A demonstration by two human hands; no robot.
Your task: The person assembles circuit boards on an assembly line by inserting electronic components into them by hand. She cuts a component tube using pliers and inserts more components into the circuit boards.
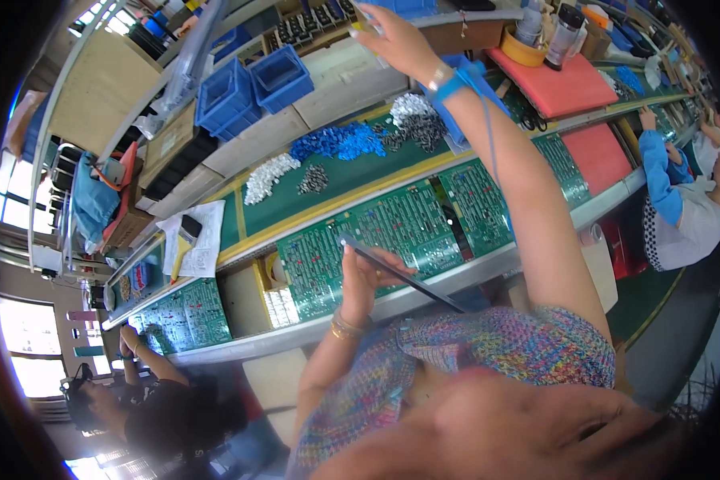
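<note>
A long, narrow dark strip (408,280) with a pale tip slants across my chest, held in the closed fingers of my left hand (364,280). Beneath its tip lies a green circuit board (376,224) set with many small components. My right arm stretches far forward over the bench. At its end, my right hand (400,42) has its fingers extended and apart, near a box of black parts (312,28). A small yellow and white patch shows at those fingertips, too small to name. Around my right wrist is a blue strap (458,82) with a cord.
Behind the boards lie piles of white parts (270,178), blue parts (340,142) and dark parts (420,132). Blue bins (282,78) stand on the ledge beyond. A red foam sheet (552,80) is at far right. Co-workers sit at left (160,408) and right (688,208).
</note>
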